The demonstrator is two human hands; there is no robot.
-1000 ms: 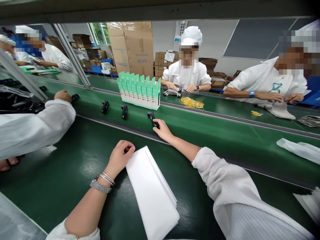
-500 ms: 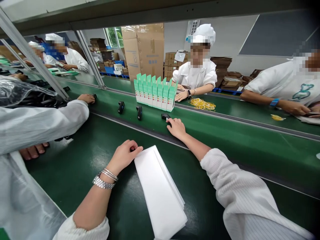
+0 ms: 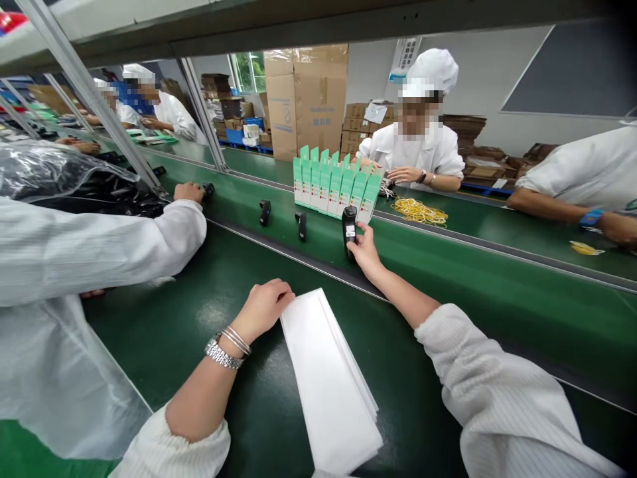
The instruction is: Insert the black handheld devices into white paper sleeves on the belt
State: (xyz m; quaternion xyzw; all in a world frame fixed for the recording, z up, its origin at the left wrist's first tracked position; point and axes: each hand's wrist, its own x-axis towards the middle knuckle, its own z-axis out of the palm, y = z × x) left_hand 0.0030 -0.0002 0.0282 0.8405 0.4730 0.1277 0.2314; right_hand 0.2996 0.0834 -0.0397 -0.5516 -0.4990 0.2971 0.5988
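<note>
The dark green conveyor belt (image 3: 164,345) runs across the view, and its near half carries a long stack of white folded sheets (image 3: 328,378) close to the near edge. The stack's long axis runs from the near edge towards the far edge, with its far end leaning slightly left. The left hand (image 3: 263,309), with a silver link bracelet watch (image 3: 222,355) on its wrist, is loosely curled against the stack's far left corner; whether anything sits inside the curl is hidden. Beyond, at the far edge of the belt on a raised green strip, the right hand (image 3: 365,247) narrowly grips a small black handheld device (image 3: 349,232) with a white label, holding it upright with its top pointing away. A tall row of mint green cartons (image 3: 332,182) stands just behind that hand. A swing of the device could likely knock the nearest carton and tip the row, while a sweep of the left hand could fan the unbound sheets. Two similar black devices (image 3: 265,212) stand on the strip to the left, and a co-worker's white-sleeved hand (image 3: 188,192) rests on another. Across the line, a loose heap of yellow rubber bands (image 3: 419,212) lies before a co-worker in a white cap (image 3: 418,126), with stacked cardboard cartons (image 3: 306,99) farther back.
</note>
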